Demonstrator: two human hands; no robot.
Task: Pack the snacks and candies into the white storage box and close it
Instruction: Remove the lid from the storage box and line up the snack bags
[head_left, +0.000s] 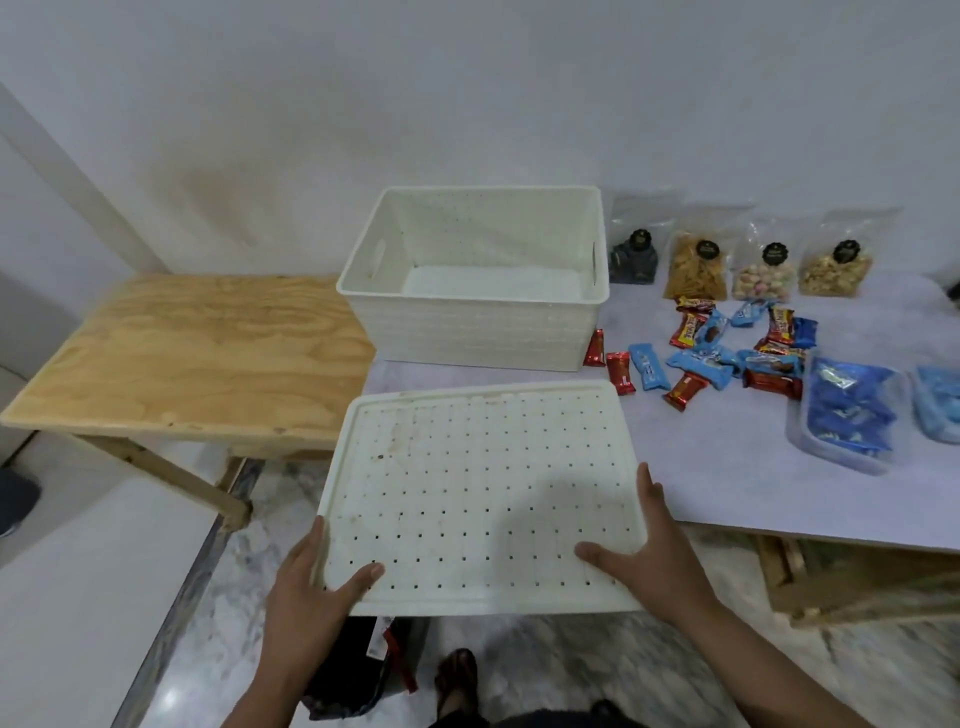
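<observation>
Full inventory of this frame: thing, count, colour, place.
Perforated plastic storage box: 1, white, open and empty, on grey table.
Perforated plastic lid: 1, white, held over table's near edge.
Clear snack bags: 4, against wall, right of box.
Wrapped candies: many, red and blue, loose beside box.
Clear plastic tubs of blue packets: 2, far right.
Plywood side table: 1, left.
Left hand, right hand: gripping lid's near corners.

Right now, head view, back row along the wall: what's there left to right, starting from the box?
white storage box → dark snack bag → yellow chips bag → pastel candy bag → nut bag
</observation>
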